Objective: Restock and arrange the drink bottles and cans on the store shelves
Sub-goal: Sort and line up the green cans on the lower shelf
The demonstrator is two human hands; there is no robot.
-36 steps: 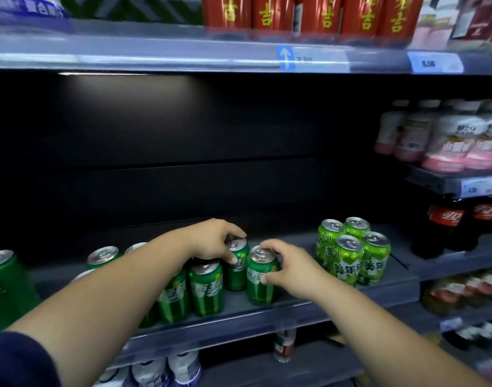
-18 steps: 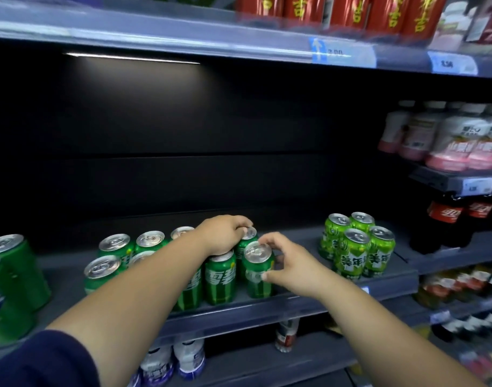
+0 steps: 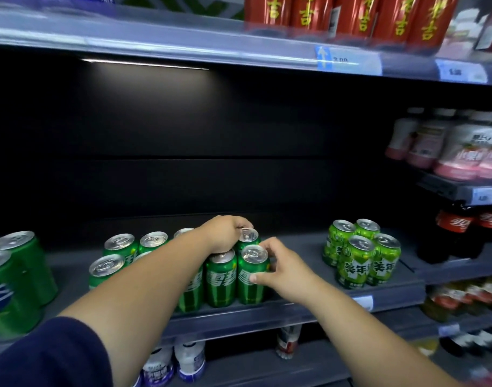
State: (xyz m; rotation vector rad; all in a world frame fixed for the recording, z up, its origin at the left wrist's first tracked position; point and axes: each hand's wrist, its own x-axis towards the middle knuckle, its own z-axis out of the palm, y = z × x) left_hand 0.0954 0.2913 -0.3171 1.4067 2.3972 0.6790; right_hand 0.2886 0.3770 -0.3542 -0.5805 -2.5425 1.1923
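Dark green cans (image 3: 220, 277) stand upright in a tight block, at least two rows deep, at the front of the middle shelf (image 3: 267, 317), left of its centre.

The left hand (image 3: 225, 236) lies over the right end of the block, its fingers curled on the top rim of the rear can (image 3: 249, 236). The right hand (image 3: 279, 270) grips the front can (image 3: 251, 275), thumb on the label and fingers round its far side. This can stands on the shelf against its neighbours.

Judgement: the step in hand is squaring the end cans into the block. This product is placed but not yet finished.

Four light green cans (image 3: 359, 252) stand clustered well apart to the right, and large green cans (image 3: 12, 280) stand to the left. Open shelf floor shows between and behind these groups, so substantial restocking appears to remain.
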